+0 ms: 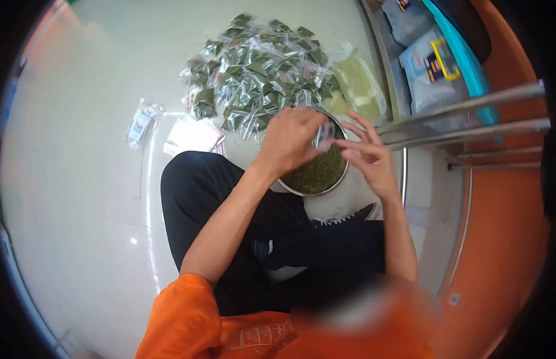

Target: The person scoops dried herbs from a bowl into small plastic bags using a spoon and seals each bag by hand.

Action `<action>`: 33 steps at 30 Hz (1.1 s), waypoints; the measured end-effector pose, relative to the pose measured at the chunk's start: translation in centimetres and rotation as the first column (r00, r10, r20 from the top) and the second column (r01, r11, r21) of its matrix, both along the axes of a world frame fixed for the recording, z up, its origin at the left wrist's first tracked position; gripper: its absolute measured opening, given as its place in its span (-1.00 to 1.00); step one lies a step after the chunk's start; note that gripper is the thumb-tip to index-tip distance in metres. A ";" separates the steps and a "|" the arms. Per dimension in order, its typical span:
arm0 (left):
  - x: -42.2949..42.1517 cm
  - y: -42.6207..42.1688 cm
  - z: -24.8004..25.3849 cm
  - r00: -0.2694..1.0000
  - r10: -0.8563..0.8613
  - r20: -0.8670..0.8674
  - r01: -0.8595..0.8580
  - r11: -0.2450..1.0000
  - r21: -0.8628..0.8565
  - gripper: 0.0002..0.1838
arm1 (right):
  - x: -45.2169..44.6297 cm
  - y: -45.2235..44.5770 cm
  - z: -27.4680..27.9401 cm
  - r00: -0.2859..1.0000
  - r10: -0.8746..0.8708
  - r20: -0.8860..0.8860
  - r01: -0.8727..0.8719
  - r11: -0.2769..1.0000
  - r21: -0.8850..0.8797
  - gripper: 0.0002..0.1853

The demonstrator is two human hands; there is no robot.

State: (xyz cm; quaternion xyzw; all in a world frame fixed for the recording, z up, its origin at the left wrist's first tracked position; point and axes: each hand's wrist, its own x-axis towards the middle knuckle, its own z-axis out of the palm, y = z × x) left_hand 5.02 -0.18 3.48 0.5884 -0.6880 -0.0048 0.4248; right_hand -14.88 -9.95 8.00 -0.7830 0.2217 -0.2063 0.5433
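Note:
A round metal bowl (pixel 314 194) holding chopped green herb (pixel 317 173) stands on the floor in front of my crossed legs. Over its left side, my left hand (pixel 292 139) is closed around a small clear plastic bag (pixel 323 136), blurred and partly covered by the fingers. My right hand (pixel 372 157) is at the bowl's right rim with its fingers spread and nothing seen in them. Its fingertips point toward the bag; whether they touch it I cannot tell. Just beyond the bowl lies a heap of filled clear zip bags (pixel 260 69) with green contents.
Flat empty bags (pixel 194 136) lie left of the bowl, and a small white-and-blue packet (pixel 139 127) is farther left. A large bag with pale green contents (pixel 359 84) rests beyond the bowl. Metal rails (pixel 469 110) and a shelf with packages (pixel 430 72) are on the right.

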 end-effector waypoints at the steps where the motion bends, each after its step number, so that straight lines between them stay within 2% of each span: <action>1: 0.8 -0.2 -0.2 0.972 0.120 -0.200 -0.122 0.992 0.000 -0.61 | -0.3 -1.1 0.4 0.995 -0.055 -0.080 0.058 0.998 0.028 -0.75; 2: 1.4 -0.5 -0.1 0.893 0.228 -0.389 -0.237 0.971 0.025 -0.64 | -0.7 -2.4 0.8 0.981 -0.112 -0.159 0.121 0.991 0.050 -0.70; 3: 2.1 -0.7 0.4 0.804 0.269 -0.531 -0.312 0.950 0.009 -0.63 | -1.5 -4.3 -1.0 0.961 -0.143 -0.237 0.127 0.989 -0.078 -0.66; 4: 2.6 -0.7 0.8 0.782 0.281 -0.557 -0.331 0.944 0.011 -0.63 | -2.5 -5.5 -2.7 0.906 -0.187 -0.379 0.102 0.967 -0.234 -0.65; 5: 3.0 -0.9 1.2 0.675 0.292 -0.678 -0.358 0.933 0.045 -0.63 | -3.6 -6.7 -4.6 0.832 -0.253 -0.495 0.052 0.922 -0.384 -0.64; 6: 3.4 -1.1 1.3 0.553 0.294 -0.779 -0.382 0.921 0.077 -0.63 | -5.5 -7.8 -7.6 0.822 -0.231 -0.521 -0.021 0.901 -0.433 -0.62; 8: 3.9 -1.3 1.1 0.505 0.284 -0.815 -0.432 0.901 0.046 -0.62 | -6.8 -8.2 -9.2 0.817 -0.184 -0.547 -0.130 0.865 -0.485 -0.60; 10: 3.9 -1.1 0.8 0.503 0.313 -0.806 -0.414 0.905 0.093 -0.60 | -5.9 -6.9 -9.0 0.698 -0.181 -0.693 -0.013 0.964 -0.265 -0.58; 11: 3.9 -1.3 0.4 0.472 0.302 -0.828 -0.418 0.904 0.091 -0.59 | -5.5 -6.7 -8.5 0.727 -0.143 -0.672 0.058 0.987 -0.148 -0.66; 12: 3.9 -1.4 0.2 0.461 0.314 -0.830 -0.419 0.901 0.108 -0.59 | -5.5 -6.9 -8.3 0.718 -0.133 -0.683 0.054 0.989 -0.136 -0.66; 14: 3.7 -1.8 0.2 0.519 0.340 -0.784 -0.450 0.889 0.088 -0.59 | -5.8 -7.8 -7.9 0.701 -0.004 -0.713 -0.106 0.988 -0.110 -0.75; 16: 3.3 -2.0 0.1 0.499 0.317 -0.807 -0.438 0.895 0.080 -0.58 | -4.9 -7.1 -6.2 0.693 -0.044 -0.719 -0.099 0.983 -0.155 -0.83; 18: 3.1 -1.9 0.1 0.521 0.323 -0.790 -0.419 0.903 0.093 -0.56 | -4.5 -6.9 -5.3 0.767 -0.161 -0.622 -0.138 0.904 -0.404 -0.86; 20: 2.9 -1.9 0.1 0.505 0.322 -0.800 -0.410 0.906 0.106 -0.56 | -3.9 -7.1 -4.6 0.766 -0.171 -0.619 -0.138 0.898 -0.418 -0.88; 22: 2.7 -1.9 -0.1 0.493 0.317 -0.810 -0.386 0.914 0.122 -0.55 | -2.7 -6.8 -4.3 0.831 -0.242 -0.501 -0.206 0.702 -0.682 -0.85; 23: 2.8 -1.8 -0.2 0.511 0.329 -0.794 -0.368 0.919 0.144 -0.54 | -1.7 -6.4 -4.1 0.831 -0.278 -0.482 -0.220 0.632 -0.743 -0.79; 24: 2.8 -1.8 -0.2 0.531 0.338 -0.777 -0.352 0.922 0.161 -0.52 | -1.1 -6.6 -4.8 0.830 -0.282 -0.481 -0.214 0.635 -0.742 -0.79; 26: 2.5 -1.6 0.1 0.527 0.337 -0.780 -0.327 0.928 0.180 -0.52 | -0.4 -7.2 -6.5 0.866 -0.247 -0.436 -0.279 0.486 -0.828 -0.73; 27: 2.4 -1.6 0.0 0.532 0.343 -0.774 -0.342 0.923 0.175 -0.53 | -0.4 -7.1 -7.1 0.846 -0.249 -0.472 -0.321 0.468 -0.823 -0.64; 28: 2.5 -1.6 -0.1 0.536 0.350 -0.768 -0.360 0.918 0.167 -0.53 | -0.7 -7.0 -7.2 0.848 -0.253 -0.466 -0.314 0.468 -0.826 -0.64; 30: 2.5 -1.4 -0.2 0.528 0.337 -0.779 -0.358 0.921 0.155 -0.53 | -1.2 -6.2 -7.2 0.763 -0.244 -0.598 -0.412 0.529 -0.742 -0.62; 33: 2.8 -1.4 -0.1 0.494 0.332 -0.804 -0.362 0.919 0.157 -0.53 | -2.1 -6.2 -6.3 0.759 -0.239 -0.605 -0.382 0.588 -0.713 -0.66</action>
